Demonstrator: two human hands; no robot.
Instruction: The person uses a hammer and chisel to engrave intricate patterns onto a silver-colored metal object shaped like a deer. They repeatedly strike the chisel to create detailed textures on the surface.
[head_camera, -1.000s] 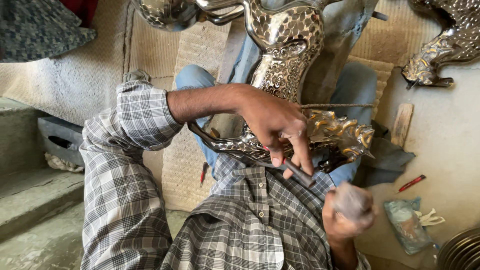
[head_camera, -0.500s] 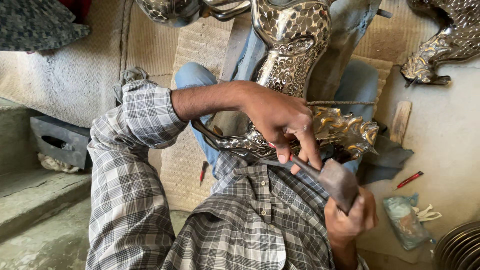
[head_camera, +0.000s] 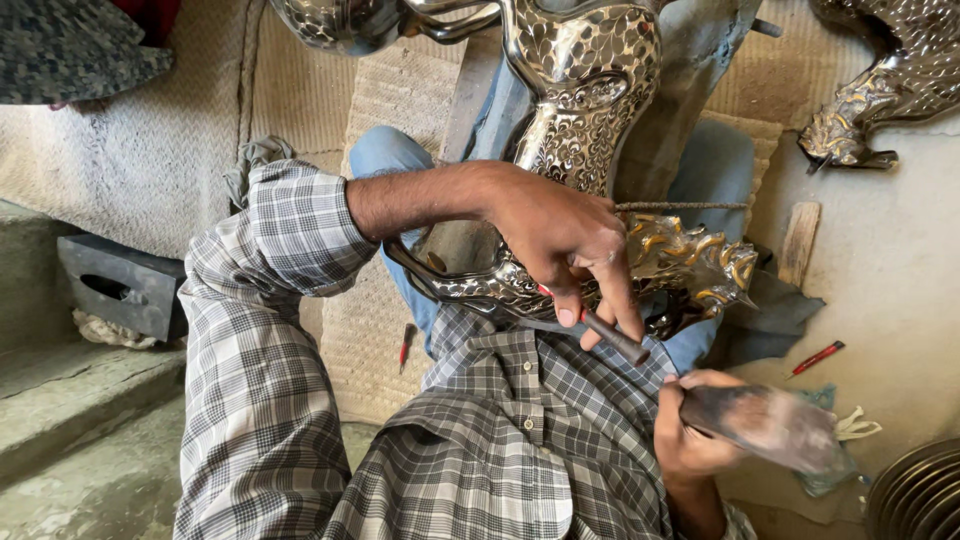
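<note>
currently the embossed metal piece (head_camera: 590, 130), silver with gold-toned scrollwork at its lower end, lies across the person's lap, running from the top of the view down to just under the left hand.

the left hand (head_camera: 565, 245) reaches in from the left on an arm in a rolled checked sleeve. it rests palm down on the lower end of the metal piece, fingers curled downward and clamped on a thin dark punch (head_camera: 600, 335). the punch is tilted, one end toward the scrollwork and the free end pointing down and to the right.

the right hand (head_camera: 690, 430) sits lower right, close to the body, fingers wrapped tight around a dark, worn mallet (head_camera: 770, 425). the mallet's broad head points right, near but apart from the punch's free end.

no labelled packages can be made out. a red pen-like tool (head_camera: 818, 357) lies on the pale floor at right, beside a flat wooden strip (head_camera: 800, 243). a second ornate metal piece (head_camera: 880, 90) lies upper right. a grey block (head_camera: 125, 285) sits at left.
</note>
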